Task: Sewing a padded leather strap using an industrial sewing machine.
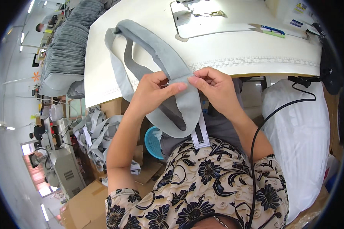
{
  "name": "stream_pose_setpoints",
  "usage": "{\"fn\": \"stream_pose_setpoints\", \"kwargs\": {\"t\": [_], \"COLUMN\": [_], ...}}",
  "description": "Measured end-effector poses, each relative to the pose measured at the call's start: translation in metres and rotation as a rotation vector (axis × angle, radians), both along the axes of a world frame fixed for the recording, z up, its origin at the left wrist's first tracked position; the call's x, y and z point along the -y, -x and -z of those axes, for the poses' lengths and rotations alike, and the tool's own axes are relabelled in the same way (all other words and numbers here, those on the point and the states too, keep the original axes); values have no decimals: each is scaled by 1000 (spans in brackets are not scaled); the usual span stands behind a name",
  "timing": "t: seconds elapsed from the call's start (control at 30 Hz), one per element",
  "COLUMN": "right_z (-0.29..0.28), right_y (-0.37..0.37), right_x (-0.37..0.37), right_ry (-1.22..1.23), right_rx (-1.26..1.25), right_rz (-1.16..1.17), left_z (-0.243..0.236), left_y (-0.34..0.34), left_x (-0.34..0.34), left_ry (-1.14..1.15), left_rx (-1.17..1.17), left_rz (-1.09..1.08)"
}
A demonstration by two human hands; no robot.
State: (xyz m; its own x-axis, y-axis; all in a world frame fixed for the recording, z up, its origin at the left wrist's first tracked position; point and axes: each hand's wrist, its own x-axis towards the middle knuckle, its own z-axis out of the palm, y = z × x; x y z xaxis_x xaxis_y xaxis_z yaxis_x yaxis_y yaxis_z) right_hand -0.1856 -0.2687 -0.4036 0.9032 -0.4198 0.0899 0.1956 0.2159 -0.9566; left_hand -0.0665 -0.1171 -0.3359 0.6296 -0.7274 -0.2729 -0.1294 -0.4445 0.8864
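Note:
A long grey fabric strap (156, 49) loops from the white sewing table (237, 45) down over its front edge toward my lap. My left hand (154, 91) pinches the strap from the left at the table edge. My right hand (214, 87) grips the same spot from the right, fingertips meeting the left thumb. A white strip with a dark centre (200, 135) hangs from the lower loop of the strap.
Blue-and-green thread snips (271, 30) lie at the table's far right, near the sewing machine's metal plate (187, 17). Stacked grey pieces (68, 45) sit at left, loose grey straps (93, 133) and cardboard boxes below, a blue basket (153, 141), a white bag (298, 129) at right.

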Motion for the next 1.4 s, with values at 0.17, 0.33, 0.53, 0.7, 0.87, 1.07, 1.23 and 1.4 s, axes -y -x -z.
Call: {"fn": "stream_pose_setpoints", "kwargs": {"t": [0.17, 0.33, 0.53, 0.7, 0.87, 1.07, 1.23, 1.4], "right_z": [-5, -7, -10, -13, -24, -19, -8, -8], "right_y": [-1, -6, -9, -14, -3, -24, -55, -57], "right_x": [0, 3, 3, 8, 39, 68, 86, 90], "right_ry": [-130, -172, -131, -79, 1342, 1550, 1617, 1626], "right_rx": [-20, -44, -34, -40, 532, 659, 559, 481], "right_rz": [-66, -112, -111, -144, 177, 102, 34, -52], "left_z": [-2, -6, -5, -2, -4, 2, 8, -7], "left_y": [-1, 6, -2, -7, -20, -54, -86, -86], "left_x": [-2, 2, -2, 3, 8, 43, 79, 94], "left_ry": [-41, 95, 48, 161, 146, 138, -34, -261], "left_rx": [-28, -126, -135, -254, -249, -161, 110, 115], "left_rz": [26, -12, 16, -27, -83, 24, 82, 122]}}
